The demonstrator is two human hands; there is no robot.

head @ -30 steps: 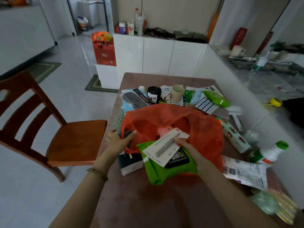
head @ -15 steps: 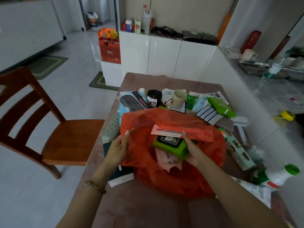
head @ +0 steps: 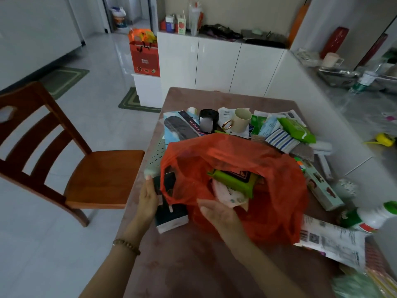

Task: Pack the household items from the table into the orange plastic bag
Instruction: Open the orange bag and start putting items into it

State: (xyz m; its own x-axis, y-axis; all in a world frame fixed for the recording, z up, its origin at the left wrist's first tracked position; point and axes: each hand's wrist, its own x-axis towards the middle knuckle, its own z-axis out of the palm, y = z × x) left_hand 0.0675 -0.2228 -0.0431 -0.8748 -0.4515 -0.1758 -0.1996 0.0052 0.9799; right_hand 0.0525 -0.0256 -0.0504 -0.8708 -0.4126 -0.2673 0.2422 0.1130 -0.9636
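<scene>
The orange plastic bag (head: 277,190) lies open in the middle of the brown table (head: 193,265). Inside it I see a green wipes pack (head: 233,179) with a dark item on top and a pale pink-white pack (head: 227,194) below. My left hand (head: 148,201) rests at the bag's left edge against a dark box (head: 171,216); whether it grips the box or the bag's handle is unclear. My right hand (head: 217,214) lies at the bag's near rim, fingers apart, holding nothing.
Behind the bag stand a cream mug (head: 241,120), a black roll (head: 208,120), a striped cloth (head: 281,139) and a green packet (head: 296,130). A long box (head: 322,188), a white bottle (head: 373,218) and a printed packet (head: 330,244) lie right. A wooden chair (head: 64,151) stands left.
The green pack and the card packet have gone from my right hand into the bag. My right hand has let go and drawn back to the near rim. My left hand has stayed at the bag's left edge.
</scene>
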